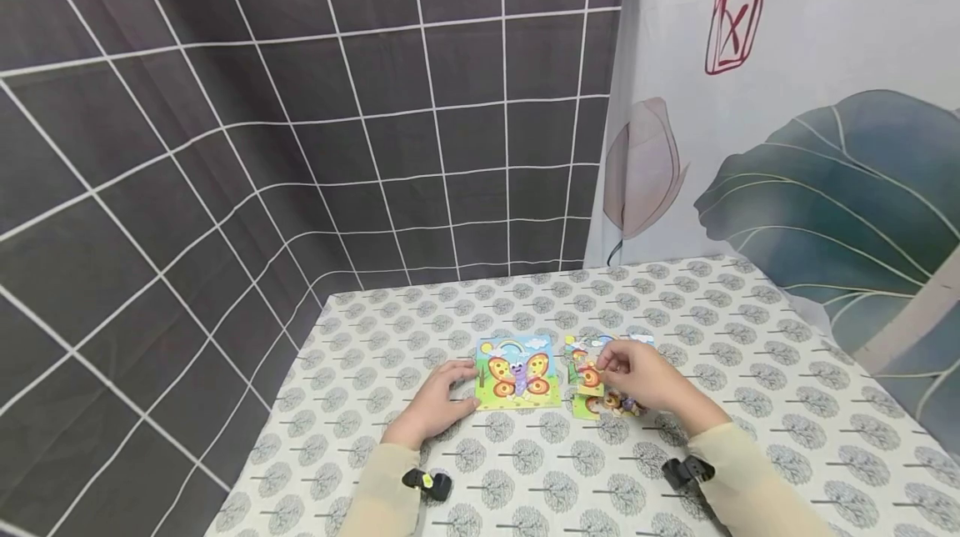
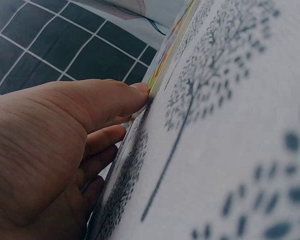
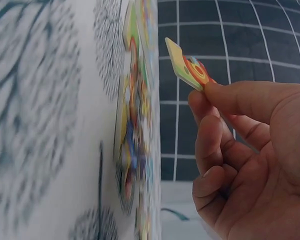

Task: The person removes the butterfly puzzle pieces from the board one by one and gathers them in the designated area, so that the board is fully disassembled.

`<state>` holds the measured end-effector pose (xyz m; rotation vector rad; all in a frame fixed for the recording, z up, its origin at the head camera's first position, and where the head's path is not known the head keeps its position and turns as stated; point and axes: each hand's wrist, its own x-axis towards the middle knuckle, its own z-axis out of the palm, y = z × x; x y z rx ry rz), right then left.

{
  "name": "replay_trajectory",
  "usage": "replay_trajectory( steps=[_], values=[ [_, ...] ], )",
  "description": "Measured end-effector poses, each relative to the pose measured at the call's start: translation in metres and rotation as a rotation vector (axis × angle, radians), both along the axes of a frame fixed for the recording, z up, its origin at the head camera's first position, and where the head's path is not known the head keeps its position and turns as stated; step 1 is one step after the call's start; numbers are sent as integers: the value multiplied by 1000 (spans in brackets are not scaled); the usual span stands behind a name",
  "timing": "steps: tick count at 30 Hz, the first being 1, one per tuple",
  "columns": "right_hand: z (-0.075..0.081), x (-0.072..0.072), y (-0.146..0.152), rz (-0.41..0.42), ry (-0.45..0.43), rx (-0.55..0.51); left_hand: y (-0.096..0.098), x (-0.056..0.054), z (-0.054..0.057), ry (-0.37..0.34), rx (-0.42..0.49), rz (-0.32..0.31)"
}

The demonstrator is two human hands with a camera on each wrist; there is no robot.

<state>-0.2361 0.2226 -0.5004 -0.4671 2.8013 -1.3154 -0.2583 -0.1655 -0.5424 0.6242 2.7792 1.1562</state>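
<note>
A square butterfly picture lies flat in the middle of the table. At its left edge is my left hand, fingers loosely bent; in the left wrist view the thumb touches the edge of the picture. To the right, my right hand pinches a puzzle piece between thumb and fingertips, raised off the table and tilted. The piece shows red and yellow rings with green and a pale yellow edge. Below that hand lies a second butterfly puzzle with loose pieces, partly covered by the hand.
A white tablecloth printed with grey trees covers the table. Behind it hangs a dark cloth with a white grid, and a white curtain with leaf prints hangs at right. A black band sits at each wrist.
</note>
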Motion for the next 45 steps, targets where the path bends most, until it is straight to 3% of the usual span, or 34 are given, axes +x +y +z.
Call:
replay_trajectory(
  steps=[8, 20, 36, 45],
  values=[
    [-8, 10, 29, -48, -55, -53, 1, -1, -2, 10, -4, -8],
    [-13, 19, 64, -105, -54, -67, 2, -1, -6, 7, 10, -15],
    [-15, 21, 85, -146, -84, -16, 0, 0, -5, 3, 4, 6],
    [-16, 24, 91, -114, -111, -14, 0, -2, -4, 5, 20, 4]
  ],
)
